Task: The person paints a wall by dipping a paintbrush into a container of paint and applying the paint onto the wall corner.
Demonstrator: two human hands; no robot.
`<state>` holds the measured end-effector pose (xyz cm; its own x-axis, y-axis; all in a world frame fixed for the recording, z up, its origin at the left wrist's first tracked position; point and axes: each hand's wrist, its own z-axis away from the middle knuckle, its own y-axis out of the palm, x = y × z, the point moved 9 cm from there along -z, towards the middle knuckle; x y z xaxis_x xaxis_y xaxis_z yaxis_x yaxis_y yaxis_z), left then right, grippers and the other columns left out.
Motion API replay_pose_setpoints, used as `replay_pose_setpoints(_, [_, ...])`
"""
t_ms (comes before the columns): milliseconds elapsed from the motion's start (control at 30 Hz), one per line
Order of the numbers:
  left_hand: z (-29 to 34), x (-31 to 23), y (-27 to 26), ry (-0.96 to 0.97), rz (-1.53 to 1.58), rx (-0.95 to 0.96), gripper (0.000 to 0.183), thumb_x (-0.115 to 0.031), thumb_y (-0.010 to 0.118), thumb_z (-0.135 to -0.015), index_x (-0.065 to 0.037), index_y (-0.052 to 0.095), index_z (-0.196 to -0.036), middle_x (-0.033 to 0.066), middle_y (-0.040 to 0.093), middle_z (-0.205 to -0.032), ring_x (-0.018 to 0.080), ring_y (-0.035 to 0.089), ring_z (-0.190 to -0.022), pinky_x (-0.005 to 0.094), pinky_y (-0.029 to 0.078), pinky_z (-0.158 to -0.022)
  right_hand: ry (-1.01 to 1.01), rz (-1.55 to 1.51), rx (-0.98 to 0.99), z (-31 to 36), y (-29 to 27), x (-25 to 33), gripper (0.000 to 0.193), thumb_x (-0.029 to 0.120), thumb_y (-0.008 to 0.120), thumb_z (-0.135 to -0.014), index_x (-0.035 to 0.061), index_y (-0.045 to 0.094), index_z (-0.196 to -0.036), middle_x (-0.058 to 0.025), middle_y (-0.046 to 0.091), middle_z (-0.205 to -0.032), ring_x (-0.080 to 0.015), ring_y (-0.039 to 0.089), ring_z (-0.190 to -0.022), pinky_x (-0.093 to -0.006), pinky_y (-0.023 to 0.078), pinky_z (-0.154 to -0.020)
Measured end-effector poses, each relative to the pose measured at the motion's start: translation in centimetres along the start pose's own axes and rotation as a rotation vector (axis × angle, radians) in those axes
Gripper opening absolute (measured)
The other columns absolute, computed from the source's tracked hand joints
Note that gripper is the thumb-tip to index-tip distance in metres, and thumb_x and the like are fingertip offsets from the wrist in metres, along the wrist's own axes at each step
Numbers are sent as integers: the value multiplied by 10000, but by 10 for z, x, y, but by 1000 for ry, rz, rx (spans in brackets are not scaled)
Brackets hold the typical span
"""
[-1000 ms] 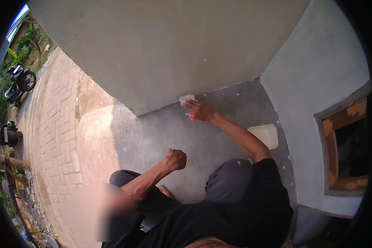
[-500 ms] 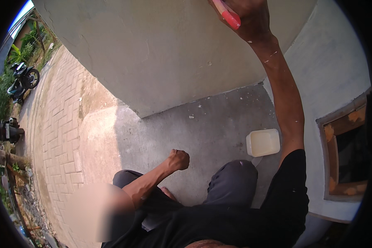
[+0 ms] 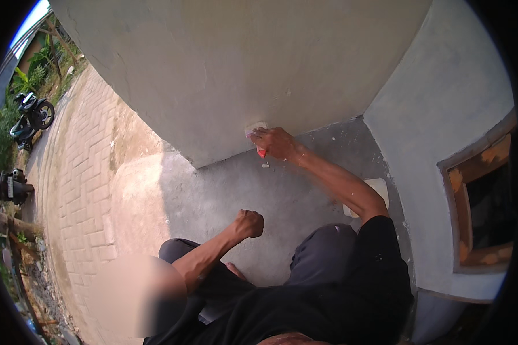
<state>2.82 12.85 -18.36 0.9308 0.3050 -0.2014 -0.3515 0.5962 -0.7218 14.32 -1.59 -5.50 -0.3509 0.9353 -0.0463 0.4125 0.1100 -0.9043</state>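
My right hand (image 3: 279, 144) grips a paintbrush (image 3: 262, 153) with a red-ended handle. Its wide pale head lies against the lower part of the plastered wall (image 3: 213, 86), just above the floor line. My left hand (image 3: 249, 223) is closed in a fist above the floor near my knees, and nothing shows sticking out of it. A cream plastic tub (image 3: 380, 187) stands on the floor to the right, partly covered by my right forearm; its contents are hidden.
Grey concrete floor (image 3: 213, 195) with pale specks spreads below the wall. A second wall (image 3: 408, 149) at right has a wooden-framed opening (image 3: 457, 201). Off to the left runs a paved lane (image 3: 83, 184) with a motorbike (image 3: 33, 118) and another vehicle (image 3: 10, 187) beside it.
My right hand has come down and left with the paintbrush, from high on the wall to near its base. The forearm now covers part of the tub. My left hand stays put.
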Motion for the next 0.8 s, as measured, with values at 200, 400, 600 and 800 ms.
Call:
replay_pose_setpoints(200, [12,12,2,-47,42,-7,213,-156,547,-807,-64,724,-881,144,714,-954,294,694,-908,423,522,-756,-75,82,-480,-98,-239,-1,189,57,694,-757,86,681,-943,-45,701,-792,-233,657,-633,-312,548,-595])
replay_pose_setpoints(400, [1,-11,-20,24,44,-25,194,-121,533,-784,-32,705,-797,192,698,-844,315,697,-814,437,519,-723,-193,562,-871,-86,-305,-8,208,86,613,-834,-13,689,-1000,-183,708,-1003,-262,715,-900,-331,598,-769])
replay_pose_setpoints(600, [16,17,-7,-51,97,-121,190,-92,519,-777,6,671,-719,216,672,-765,348,675,-737,447,503,-725,-9,464,-699,-33,-145,7,280,163,667,-798,88,678,-1068,-51,691,-1039,-166,660,-1018,-302,546,-863])
replay_pose_setpoints(800, [14,19,4,-78,103,19,234,-116,501,-814,31,673,-756,248,669,-816,365,672,-768,444,503,-777,114,293,-247,52,52,13,307,166,621,-833,29,654,-1106,-119,671,-1102,-238,635,-1090,-346,528,-931])
